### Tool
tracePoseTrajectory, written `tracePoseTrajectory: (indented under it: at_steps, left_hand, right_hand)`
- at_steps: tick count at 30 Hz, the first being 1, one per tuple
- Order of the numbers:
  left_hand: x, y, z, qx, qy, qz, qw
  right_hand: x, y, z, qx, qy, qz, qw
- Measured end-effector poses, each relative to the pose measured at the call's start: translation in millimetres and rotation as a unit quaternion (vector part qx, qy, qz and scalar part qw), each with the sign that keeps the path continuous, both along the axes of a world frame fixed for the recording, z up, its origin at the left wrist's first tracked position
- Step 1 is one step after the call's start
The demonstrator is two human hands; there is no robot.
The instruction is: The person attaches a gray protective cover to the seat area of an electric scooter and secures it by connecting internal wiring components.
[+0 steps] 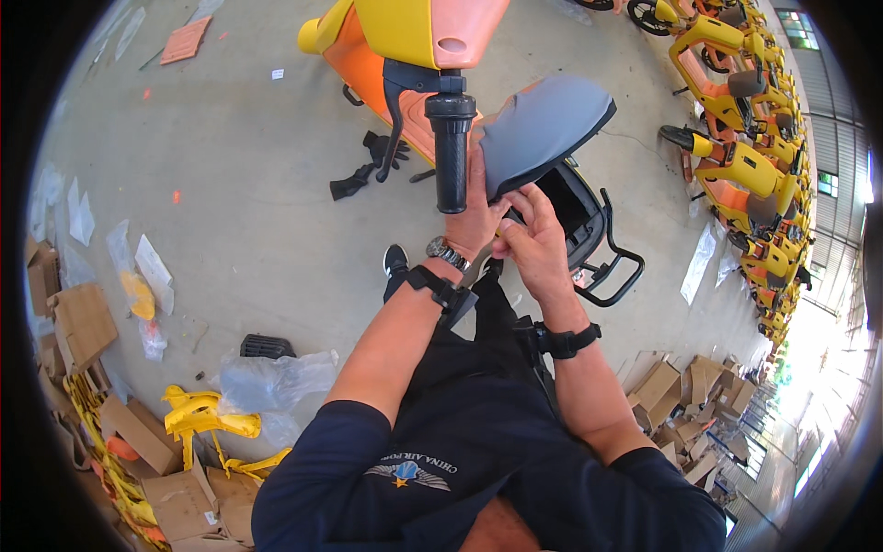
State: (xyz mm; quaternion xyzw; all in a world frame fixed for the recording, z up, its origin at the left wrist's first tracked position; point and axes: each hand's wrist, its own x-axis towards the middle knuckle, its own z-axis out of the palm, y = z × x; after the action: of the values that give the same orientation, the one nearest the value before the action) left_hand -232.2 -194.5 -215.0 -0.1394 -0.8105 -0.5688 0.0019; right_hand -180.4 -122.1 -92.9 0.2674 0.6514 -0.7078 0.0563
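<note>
My left hand lies with its visible fingers extended and unclenched, pointing away from me along the front end of the raised grey seat. My right hand is drawn in, thumb and curled fingers close together just under the seat's lower black edge; whether a small part is pinched between the fingertips I cannot tell at this angle. The two hands nearly meet there, the right thumb beside the left palm.

Both my forearms run forward from the dark shirt and converge; the left wrist carries a metal watch and a black strap, the right a second black band. The right wrist is bent, knuckles away from me.

Beneath the tilted seat, the black storage compartment stands open, its interior in deep shadow; a black tubular rack projects beside it. The scooter's handlebar grip hangs just left of my left fingers, with the brake lever beyond it and the yellow-and-orange body above.

On the floor farther left lie black gloves. Open cardboard boxes are heaped at right, others at left near clear plastic sheeting. Farthest right, yellow scooters stand in a long row.
</note>
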Motion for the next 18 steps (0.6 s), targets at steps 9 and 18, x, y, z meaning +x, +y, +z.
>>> tracePoseTrajectory:
  at_steps: [9, 18]
  left_hand:
    - [-4.7, -13.2, -7.6, -0.012, 0.017, -0.080, 0.997]
    - [3.9, -38.7, 40.8, -0.093, 0.012, -0.085, 0.992]
  right_hand:
    - [0.8, -4.6, -39.7, 0.237, 0.111, -0.102, 0.960]
    - [-11.4, -1.9, -45.1, 0.224, 0.128, -0.180, 0.949]
